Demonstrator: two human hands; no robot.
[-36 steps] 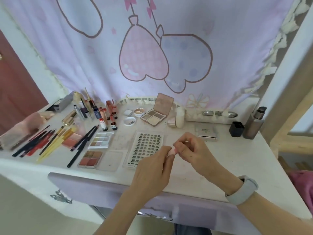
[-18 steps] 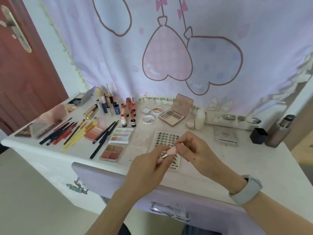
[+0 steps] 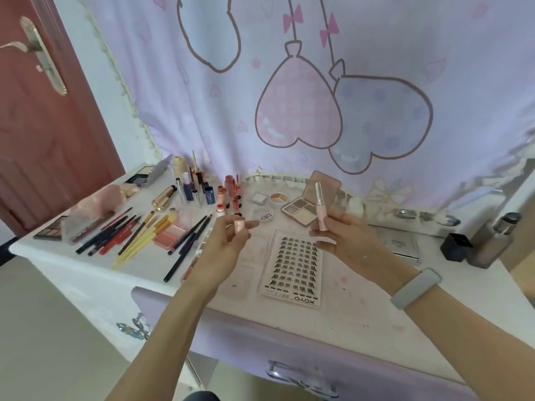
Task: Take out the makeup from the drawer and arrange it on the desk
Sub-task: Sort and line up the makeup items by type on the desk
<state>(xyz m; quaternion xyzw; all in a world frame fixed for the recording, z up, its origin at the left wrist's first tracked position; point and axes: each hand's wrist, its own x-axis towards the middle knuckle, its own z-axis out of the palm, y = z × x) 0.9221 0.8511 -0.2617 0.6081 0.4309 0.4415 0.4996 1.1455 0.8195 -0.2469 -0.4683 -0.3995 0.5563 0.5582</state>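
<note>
Right hand (image 3: 344,238) grip clamps pink tube (image 3: 321,211) upright; left hand (image 3: 228,241) pinches pink cap (image 3: 239,226), probably

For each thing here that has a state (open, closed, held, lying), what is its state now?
left hand: holds the pink cap
right hand: holds the pink tube, upright, uncapped
eyeshadow palette: open, lid raised
lash sheet: lying flat on the desk
drawer: pulled out
door: cannot tell
</note>
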